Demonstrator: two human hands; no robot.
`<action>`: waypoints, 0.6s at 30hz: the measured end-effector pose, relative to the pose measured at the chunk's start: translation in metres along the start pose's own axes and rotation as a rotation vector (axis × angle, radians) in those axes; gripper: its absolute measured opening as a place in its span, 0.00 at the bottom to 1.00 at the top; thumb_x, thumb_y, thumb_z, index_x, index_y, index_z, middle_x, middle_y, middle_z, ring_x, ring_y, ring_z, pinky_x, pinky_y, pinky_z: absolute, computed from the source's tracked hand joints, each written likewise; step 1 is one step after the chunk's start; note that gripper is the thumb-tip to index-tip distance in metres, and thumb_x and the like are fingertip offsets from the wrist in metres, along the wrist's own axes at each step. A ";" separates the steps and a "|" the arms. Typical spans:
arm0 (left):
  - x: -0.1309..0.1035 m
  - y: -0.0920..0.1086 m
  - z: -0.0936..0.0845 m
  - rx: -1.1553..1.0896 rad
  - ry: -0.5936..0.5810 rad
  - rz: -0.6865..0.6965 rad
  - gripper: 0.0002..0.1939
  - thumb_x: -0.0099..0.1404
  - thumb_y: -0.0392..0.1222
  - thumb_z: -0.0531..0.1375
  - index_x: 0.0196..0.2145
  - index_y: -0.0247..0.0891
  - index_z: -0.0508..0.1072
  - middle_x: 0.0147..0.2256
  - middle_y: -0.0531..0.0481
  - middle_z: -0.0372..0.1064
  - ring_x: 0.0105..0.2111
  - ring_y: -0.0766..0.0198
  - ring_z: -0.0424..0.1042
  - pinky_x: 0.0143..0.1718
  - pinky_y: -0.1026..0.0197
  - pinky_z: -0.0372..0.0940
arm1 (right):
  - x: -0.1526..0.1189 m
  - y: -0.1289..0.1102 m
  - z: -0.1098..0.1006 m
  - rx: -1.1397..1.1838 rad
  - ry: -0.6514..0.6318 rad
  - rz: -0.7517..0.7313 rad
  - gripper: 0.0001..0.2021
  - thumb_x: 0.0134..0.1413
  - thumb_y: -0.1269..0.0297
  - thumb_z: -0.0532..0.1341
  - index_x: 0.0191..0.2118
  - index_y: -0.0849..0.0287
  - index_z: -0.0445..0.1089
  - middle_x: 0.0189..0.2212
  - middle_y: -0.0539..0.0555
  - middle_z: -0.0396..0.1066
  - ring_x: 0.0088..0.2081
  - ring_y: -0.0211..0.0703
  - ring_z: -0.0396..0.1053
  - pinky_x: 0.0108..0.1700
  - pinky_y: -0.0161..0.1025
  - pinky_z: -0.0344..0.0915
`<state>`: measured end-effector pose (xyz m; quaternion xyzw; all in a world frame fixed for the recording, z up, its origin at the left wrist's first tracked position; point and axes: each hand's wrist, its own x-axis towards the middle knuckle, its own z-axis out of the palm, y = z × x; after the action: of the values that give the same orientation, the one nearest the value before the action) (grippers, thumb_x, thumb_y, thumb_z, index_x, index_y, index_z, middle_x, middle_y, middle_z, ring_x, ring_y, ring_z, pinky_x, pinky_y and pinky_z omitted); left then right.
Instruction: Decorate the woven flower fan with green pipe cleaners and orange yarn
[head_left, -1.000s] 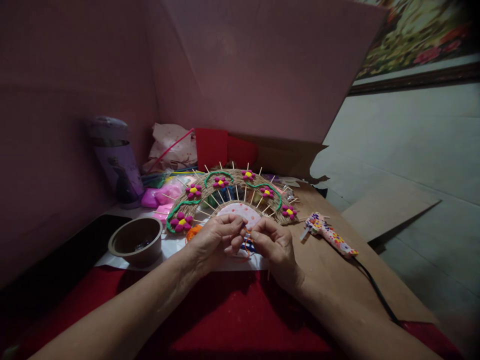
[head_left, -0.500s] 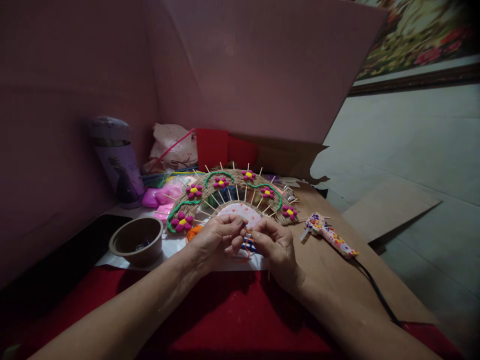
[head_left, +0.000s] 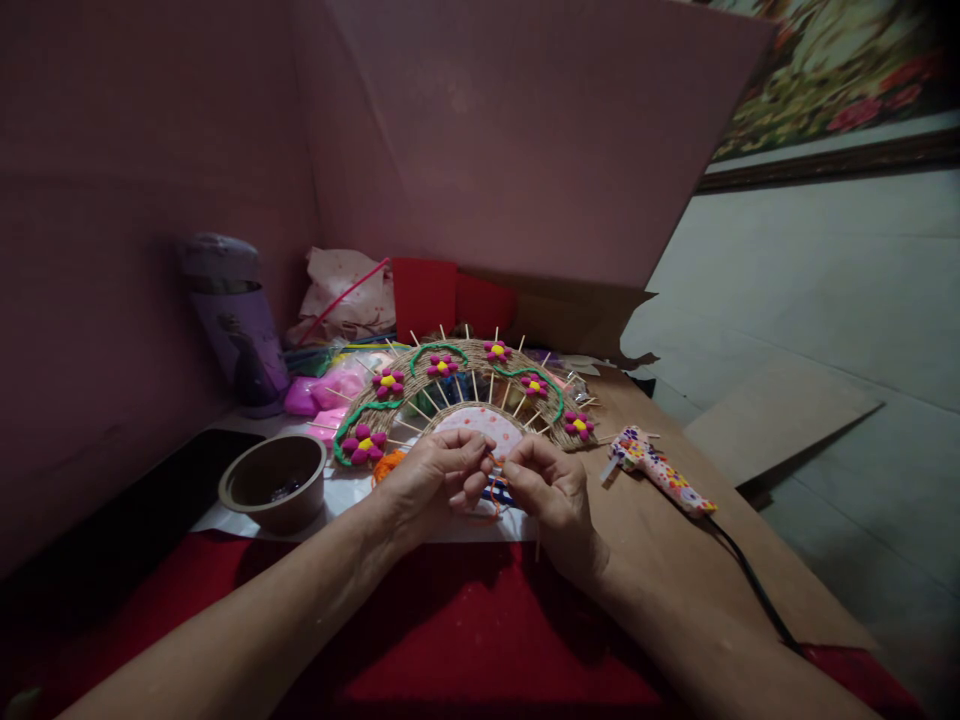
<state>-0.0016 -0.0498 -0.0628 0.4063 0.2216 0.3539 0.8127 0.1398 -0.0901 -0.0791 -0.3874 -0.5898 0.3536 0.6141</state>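
Note:
My left hand (head_left: 442, 470) and my right hand (head_left: 553, 490) meet over the front of the work area, each pinching orange yarn (head_left: 496, 490) between thumb and fingertips. A loop of that yarn hangs below the fingers. Beside my left wrist lies an orange yarn ball (head_left: 388, 465), partly hidden. Just behind both hands rests a fan-shaped craft (head_left: 469, 350) of wound twine and thin sticks, with magenta and yellow flowers and green vines. Its half-round base (head_left: 480, 422) is pale with reddish dots. A thin light stick shows under my right hand.
A brown bowl (head_left: 274, 483) stands at left, near a purple tumbler (head_left: 238, 330). Pink bags (head_left: 334, 388) and a red card (head_left: 424, 298) are behind. At right, a flower-patterned glue gun (head_left: 660, 470) with a black cord lies on brown cardboard (head_left: 750, 570). Red cloth (head_left: 450, 640) covers the front.
Both hands stay nearly in place, still pinching the yarn. The orange strand between the fingertips has shifted slightly.

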 end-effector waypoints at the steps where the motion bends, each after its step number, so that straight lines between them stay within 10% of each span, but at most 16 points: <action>1: 0.000 0.000 0.000 0.001 -0.007 0.001 0.08 0.58 0.42 0.61 0.29 0.34 0.68 0.16 0.57 0.60 0.11 0.77 0.52 0.18 0.68 0.59 | 0.000 -0.001 0.000 0.001 -0.003 -0.006 0.11 0.49 0.64 0.59 0.21 0.60 0.60 0.17 0.44 0.55 0.20 0.31 0.50 0.22 0.32 0.49; 18: -0.001 0.001 0.004 -0.071 0.073 -0.046 0.08 0.53 0.33 0.62 0.34 0.33 0.71 0.18 0.57 0.61 0.16 0.74 0.59 0.27 0.56 0.70 | -0.001 0.004 0.001 -0.033 0.056 -0.036 0.09 0.52 0.61 0.60 0.26 0.59 0.64 0.19 0.46 0.61 0.21 0.34 0.59 0.24 0.33 0.57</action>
<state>-0.0003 -0.0520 -0.0592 0.3589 0.2479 0.3572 0.8259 0.1384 -0.0894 -0.0829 -0.3964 -0.5851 0.3219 0.6300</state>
